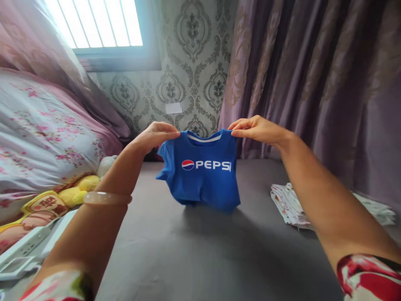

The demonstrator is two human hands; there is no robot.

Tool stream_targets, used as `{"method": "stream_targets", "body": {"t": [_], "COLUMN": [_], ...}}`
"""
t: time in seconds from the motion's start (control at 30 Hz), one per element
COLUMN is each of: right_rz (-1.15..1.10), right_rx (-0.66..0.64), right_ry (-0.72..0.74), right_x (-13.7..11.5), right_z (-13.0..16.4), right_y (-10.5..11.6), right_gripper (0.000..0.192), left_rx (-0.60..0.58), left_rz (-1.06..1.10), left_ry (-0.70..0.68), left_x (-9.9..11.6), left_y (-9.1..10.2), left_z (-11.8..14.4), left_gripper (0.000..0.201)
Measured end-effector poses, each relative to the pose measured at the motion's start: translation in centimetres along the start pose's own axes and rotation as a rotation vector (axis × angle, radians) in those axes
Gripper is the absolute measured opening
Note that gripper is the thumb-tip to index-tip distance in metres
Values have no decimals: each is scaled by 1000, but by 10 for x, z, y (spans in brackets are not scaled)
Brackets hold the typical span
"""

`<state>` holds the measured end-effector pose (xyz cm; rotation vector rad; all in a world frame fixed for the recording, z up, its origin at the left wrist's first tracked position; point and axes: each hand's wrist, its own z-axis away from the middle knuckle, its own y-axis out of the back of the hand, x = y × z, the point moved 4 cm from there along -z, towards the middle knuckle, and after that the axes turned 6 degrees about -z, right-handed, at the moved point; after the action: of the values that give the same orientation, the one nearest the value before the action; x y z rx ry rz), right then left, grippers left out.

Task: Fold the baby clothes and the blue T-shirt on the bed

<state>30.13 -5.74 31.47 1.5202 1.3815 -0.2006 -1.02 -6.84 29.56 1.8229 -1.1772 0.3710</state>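
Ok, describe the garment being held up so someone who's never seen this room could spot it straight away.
Look past the grey bed surface toward the patterned wall under the window. There the left hand and right hand pinch the shoulders of a small blue T-shirt, its hem touching the surface. It is the only solid-blue item, with a white collar stripe and white PEPSI lettering, unlike the folded printed cloth at right.

The blue shirt's [200, 175] last logo letter is lost in a fold at its right edge. The left hand [156, 134] and right hand [255, 127] cover its shoulders. The folded cloth [291, 205] lies partly behind the right forearm. The white device [19, 255] is cut off by the left edge.
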Motion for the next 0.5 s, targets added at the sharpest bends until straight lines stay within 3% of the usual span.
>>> {"method": "stream_targets", "body": {"t": [0.13, 0.3, 0.5], "right_rz": [-114, -49, 51], "right_rx": [-11, 169, 288], "right_ry": [-30, -56, 89], "right_x": [8, 33, 55], "right_z": [0, -15, -31], "right_y": [-2, -2, -7], "right_gripper": [39, 40, 43], "left_rx": [-61, -84, 52], "left_rz": [301, 184, 160], "left_ry": [-12, 174, 173], "left_x": [-2, -29, -37], "left_y": [-4, -12, -27], "left_z": [2, -6, -17], "left_gripper": [31, 32, 26]}}
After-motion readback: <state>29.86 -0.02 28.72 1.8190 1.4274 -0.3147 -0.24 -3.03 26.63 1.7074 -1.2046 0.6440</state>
